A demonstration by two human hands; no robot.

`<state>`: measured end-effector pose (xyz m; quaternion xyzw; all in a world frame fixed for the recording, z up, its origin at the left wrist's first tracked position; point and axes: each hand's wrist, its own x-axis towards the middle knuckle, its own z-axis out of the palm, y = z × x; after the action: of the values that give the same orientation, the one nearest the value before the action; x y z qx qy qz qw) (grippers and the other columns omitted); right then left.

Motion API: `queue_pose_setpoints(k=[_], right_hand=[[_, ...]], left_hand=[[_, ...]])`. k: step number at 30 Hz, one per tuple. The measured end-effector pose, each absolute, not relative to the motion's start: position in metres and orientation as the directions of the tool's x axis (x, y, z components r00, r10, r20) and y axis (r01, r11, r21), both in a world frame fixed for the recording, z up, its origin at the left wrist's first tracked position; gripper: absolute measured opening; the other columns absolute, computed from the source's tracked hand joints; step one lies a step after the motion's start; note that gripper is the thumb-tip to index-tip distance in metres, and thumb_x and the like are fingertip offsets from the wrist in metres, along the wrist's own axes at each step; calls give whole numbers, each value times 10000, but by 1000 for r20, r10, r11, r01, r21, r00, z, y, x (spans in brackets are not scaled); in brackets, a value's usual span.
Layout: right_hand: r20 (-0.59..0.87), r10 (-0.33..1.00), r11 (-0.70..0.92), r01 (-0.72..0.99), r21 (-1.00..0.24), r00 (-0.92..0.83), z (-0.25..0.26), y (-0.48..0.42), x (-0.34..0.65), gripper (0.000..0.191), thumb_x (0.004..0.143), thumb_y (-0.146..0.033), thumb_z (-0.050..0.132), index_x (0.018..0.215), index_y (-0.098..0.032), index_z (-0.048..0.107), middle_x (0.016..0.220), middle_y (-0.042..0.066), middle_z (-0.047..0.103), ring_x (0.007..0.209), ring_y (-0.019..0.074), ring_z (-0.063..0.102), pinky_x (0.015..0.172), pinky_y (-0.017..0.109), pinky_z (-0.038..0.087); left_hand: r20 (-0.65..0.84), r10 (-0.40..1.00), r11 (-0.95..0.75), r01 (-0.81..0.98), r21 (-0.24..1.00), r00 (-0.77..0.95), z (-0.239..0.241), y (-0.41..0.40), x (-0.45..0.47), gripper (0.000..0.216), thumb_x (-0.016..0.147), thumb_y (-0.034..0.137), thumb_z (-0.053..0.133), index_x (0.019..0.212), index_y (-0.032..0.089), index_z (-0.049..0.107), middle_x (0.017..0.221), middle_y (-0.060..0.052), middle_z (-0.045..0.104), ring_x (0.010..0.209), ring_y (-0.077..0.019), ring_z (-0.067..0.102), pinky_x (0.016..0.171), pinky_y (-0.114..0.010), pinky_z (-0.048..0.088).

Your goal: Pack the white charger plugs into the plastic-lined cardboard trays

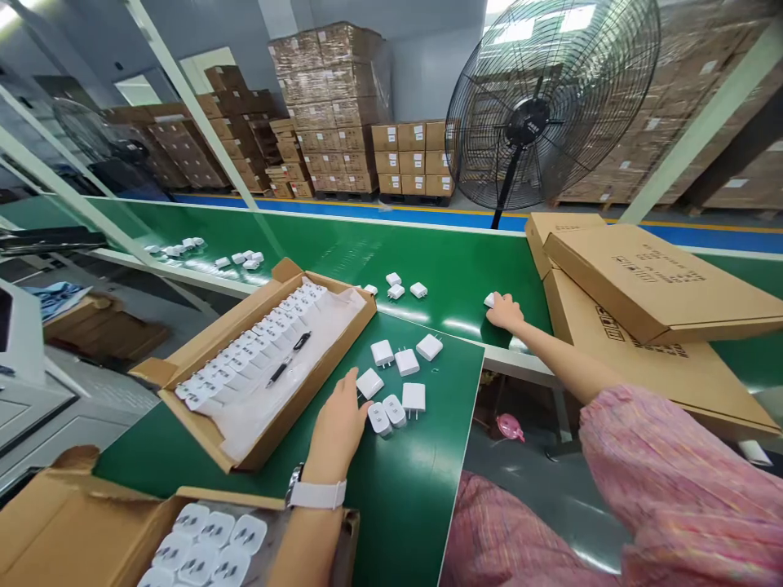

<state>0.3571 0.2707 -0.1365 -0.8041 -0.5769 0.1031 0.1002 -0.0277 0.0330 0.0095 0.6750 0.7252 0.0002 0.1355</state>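
Note:
My right hand [505, 312] reaches out over the green belt, its fingers closed on a white charger [489, 300]. Flat and low over the green table, my left hand [340, 420] has its fingers apart, right beside a white plug charger [370, 383]; whether it touches that charger I cannot tell. Around it lie several more chargers, among them an upright pair [387, 414] and one with its prongs toward me [413, 397]. Left of this hand, a long open carton [330, 359] holds rows of white chargers [250, 346] and a black pen [289, 359] on white lining.
Several loose chargers [395, 291] sit on the belt [330, 244]. At the lower left, another open box [79, 530] holds packed chargers [196, 562]. Flat cartons [666, 277] are stacked across the belt on the right. A large fan [529, 122] stands behind the belt.

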Motion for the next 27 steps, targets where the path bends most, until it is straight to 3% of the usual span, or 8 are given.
queue_pose_setpoints(k=[2,4,10,14,18,21,24,27], right_hand=[[-72,948,-316,901,-298,309,-134,268,363,493,862,-300,551,1337,-180,499,1284,186,505,1103,336,535,885,458,478],[-51,943,-328,891,-315,329,-133,261,363,446,879,-316,541,1295,-158,514,1276,194,505,1134,353,519,900,478,468],[110,924,-295,866,-405,366,-118,237,341,435,953,-381,434,1262,-75,452,1278,267,445,1107,370,542,865,490,452],[218,962,-41,875,-482,165,-89,210,324,443,961,-412,422,1307,-135,413,1278,204,454,964,276,607,803,409,487],[301,939,306,807,-506,-168,-58,153,292,419,951,-420,484,1298,-186,456,1213,128,523,913,216,617,811,350,515],[274,839,543,724,-425,-469,-36,107,264,385,957,-363,511,1304,-200,470,1240,115,540,937,211,623,786,339,522],[148,795,605,753,-260,-588,-15,77,243,407,949,-318,539,1329,-197,461,1289,117,535,874,205,638,684,322,503],[38,722,691,718,-89,-690,7,65,228,416,919,-290,588,1315,-203,493,1276,108,549,850,201,644,599,289,450]], left_hand=[[-220,975,20,979,201,25,6,33,-28,556,953,202,453,1496,252,341,1584,-117,352,1348,-278,491,988,-361,469],[-255,964,-19,980,198,70,4,33,-28,545,950,161,442,1481,267,392,1610,-97,304,1374,-266,467,1029,-359,449],[-217,976,16,986,167,21,8,37,-26,370,943,211,472,1300,194,565,1348,-155,579,1161,-303,624,902,-375,497],[-203,979,54,988,145,-24,11,33,-21,331,931,191,444,1242,160,556,1168,-155,593,937,-282,682,769,-361,501],[-188,981,84,986,146,-55,22,20,-25,347,921,193,401,1223,148,567,1202,-166,525,939,-278,667,796,-380,493],[-223,974,77,986,149,-43,34,8,-33,368,908,229,418,1221,142,592,1187,-163,540,968,-297,657,843,-413,491],[-316,948,16,982,190,45,40,-2,-34,396,879,271,519,1251,163,604,1107,-122,618,1018,-283,653,892,-386,492],[-341,937,-9,979,203,79,38,-7,-23,627,840,390,640,1412,187,482,1300,-150,577,1156,-311,605,944,-390,485]])
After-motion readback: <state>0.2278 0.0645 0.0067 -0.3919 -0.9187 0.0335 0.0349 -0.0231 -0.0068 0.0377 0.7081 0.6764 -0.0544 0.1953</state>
